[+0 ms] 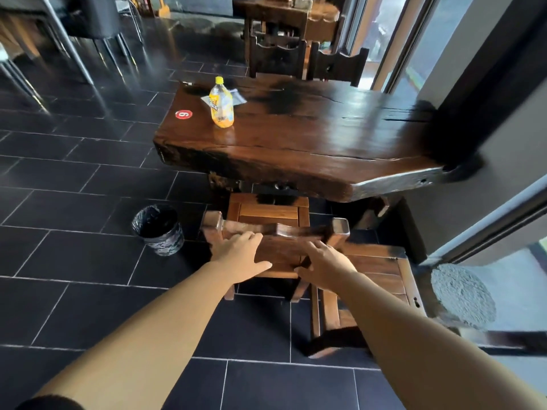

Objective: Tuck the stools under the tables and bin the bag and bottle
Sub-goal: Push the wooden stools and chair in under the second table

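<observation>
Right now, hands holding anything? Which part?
Both the left hand and right hand rest on the stool backrest's lower part; a closed grip cannot be told.

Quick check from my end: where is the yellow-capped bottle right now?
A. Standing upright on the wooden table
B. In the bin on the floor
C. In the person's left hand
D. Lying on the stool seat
A. The bottle stands upright on the wooden table, near the red number sticker; the bin sits apart on the floor, and both hands rest on the stool.
</observation>
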Action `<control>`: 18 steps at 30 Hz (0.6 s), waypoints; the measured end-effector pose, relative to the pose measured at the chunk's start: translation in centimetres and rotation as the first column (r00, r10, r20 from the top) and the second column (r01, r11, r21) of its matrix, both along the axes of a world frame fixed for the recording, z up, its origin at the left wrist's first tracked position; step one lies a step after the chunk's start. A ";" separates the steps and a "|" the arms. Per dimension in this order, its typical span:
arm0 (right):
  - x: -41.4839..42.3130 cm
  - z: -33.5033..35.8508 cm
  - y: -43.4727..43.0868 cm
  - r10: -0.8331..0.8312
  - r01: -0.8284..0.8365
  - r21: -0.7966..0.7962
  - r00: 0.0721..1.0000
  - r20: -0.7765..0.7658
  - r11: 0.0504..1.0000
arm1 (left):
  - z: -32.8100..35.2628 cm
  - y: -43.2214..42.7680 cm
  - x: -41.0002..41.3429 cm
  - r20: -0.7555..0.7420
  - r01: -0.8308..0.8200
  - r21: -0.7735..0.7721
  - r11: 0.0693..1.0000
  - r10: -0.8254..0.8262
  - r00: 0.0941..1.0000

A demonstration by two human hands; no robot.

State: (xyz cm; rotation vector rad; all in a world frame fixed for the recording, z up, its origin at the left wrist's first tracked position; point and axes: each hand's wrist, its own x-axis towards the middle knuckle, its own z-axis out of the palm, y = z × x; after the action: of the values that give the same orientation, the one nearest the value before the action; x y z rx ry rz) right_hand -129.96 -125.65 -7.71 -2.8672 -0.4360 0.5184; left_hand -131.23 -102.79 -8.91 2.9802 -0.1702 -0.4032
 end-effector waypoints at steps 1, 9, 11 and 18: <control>-1.3 1.2 -0.2 0.002 -0.002 0.002 1.000 -0.010 1.000 | 1.3 -0.4 -1.3 0.010 0.007 -0.011 1.000 -0.007 1.000; -8.5 6.5 -2.0 0.024 -0.025 0.011 0.999 0.024 1.000 | 7.6 -3.0 -9.2 0.055 0.000 -0.066 0.998 0.004 0.998; -9.4 6.8 -2.6 0.031 -0.031 0.013 0.999 0.028 0.999 | 8.4 -3.5 -9.9 0.062 0.002 -0.052 0.999 0.001 0.998; -10.7 7.6 -4.2 -0.012 0.012 0.007 1.000 0.008 1.000 | 9.6 -5.2 -10.1 0.045 0.043 -0.052 0.998 -0.041 0.998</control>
State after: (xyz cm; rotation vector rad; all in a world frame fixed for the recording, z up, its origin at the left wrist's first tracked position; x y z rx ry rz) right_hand -140.66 -129.88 -0.07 -2.8646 -0.4201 0.5027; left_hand -141.34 -108.01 0.66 2.9391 -0.2443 -0.3334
